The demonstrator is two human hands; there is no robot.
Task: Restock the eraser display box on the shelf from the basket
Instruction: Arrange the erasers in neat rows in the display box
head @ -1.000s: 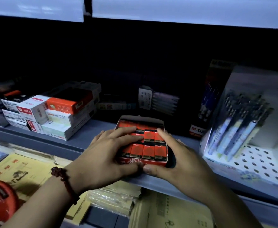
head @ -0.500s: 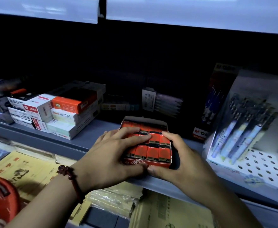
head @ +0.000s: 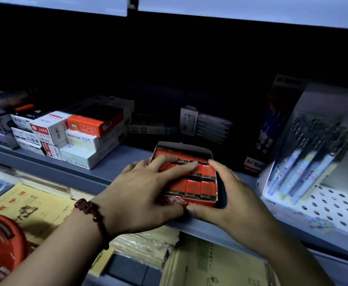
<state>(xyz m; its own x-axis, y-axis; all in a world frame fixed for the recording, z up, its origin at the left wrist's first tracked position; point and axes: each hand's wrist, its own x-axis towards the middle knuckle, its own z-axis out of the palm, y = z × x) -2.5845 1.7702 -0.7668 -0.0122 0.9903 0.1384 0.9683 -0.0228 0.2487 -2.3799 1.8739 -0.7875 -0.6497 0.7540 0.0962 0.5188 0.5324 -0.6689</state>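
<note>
Two hands are set around the red cardboard eraser display box [head: 189, 201], which stands at the front edge of the grey metal shelf [head: 111, 172], between the stacked white and orange stationery boxes [head: 82, 139] and the white perforated pen display stand [head: 323, 209]. The left hand [head: 144, 195] is laid flat on the rows of red-and-black wrapped erasers [head: 198, 187], fingers straight and thumb at the box's front wall; the rows are judged to be pressed level. The right hand [head: 228, 195] is cupped round the box's right side, thumb at the front, apparently so that the box is steadied against that push. The box looks full, so restocking is judged nearly done. The red plastic basket [head: 2, 240] is cut off at the lower left, and its contents cannot be seen. Some right-hand fingers are hidden beside the box, and the shelf's back is lost in darkness.
</note>
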